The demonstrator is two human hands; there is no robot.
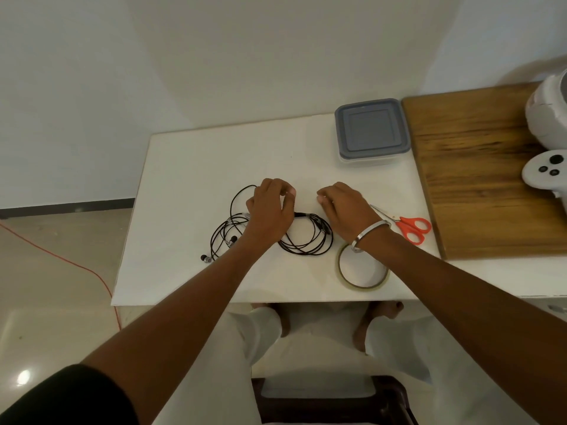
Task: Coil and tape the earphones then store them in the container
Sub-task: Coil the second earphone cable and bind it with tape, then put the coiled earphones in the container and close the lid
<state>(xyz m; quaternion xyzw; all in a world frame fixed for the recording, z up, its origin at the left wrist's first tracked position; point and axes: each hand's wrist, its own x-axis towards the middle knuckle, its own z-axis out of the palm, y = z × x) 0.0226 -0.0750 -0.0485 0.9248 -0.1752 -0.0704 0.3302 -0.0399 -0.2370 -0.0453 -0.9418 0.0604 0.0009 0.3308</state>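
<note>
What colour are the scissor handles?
Orange-red; the scissors show clearly in the head view, beside the right hand.

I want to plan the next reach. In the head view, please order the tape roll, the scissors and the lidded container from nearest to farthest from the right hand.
From the right hand:
1. Scissors, just to its right, blades beside the wrist.
2. Tape roll, nearer the person, under the forearm.
3. Lidded container, at the table's far right corner.
The first two are close; the scissors look slightly nearer.
</note>
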